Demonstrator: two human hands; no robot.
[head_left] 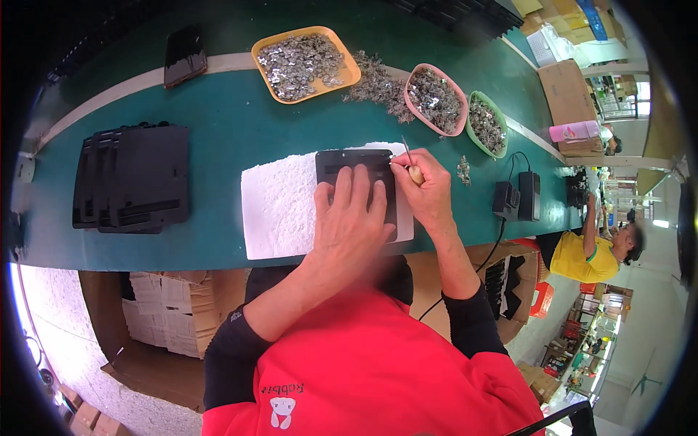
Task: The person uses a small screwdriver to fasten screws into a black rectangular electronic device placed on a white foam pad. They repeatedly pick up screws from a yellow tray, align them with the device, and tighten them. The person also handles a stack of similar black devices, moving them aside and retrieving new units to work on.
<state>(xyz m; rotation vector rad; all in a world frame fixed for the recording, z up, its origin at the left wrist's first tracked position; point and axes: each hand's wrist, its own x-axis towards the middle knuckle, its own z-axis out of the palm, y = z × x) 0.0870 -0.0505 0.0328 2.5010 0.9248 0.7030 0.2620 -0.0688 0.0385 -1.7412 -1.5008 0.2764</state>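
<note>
Green surface (218, 123). Your left hand (349, 221) spreads flat on the panel (372, 167); right hand (432, 195) grips an awl (416, 174). Panel probably light, stiff; best held by edges.

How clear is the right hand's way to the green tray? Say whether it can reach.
Probably yes: the right hand is near the green tray and nothing tall seems to stand between, though the pointed tool it holds might hamper grasping.

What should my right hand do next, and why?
Probably press near the upper right corner of the black panel: your right hand, holding a wooden-handled tool, has its fingertips there, while your left hand lies spread across the panel on the white block.
</note>
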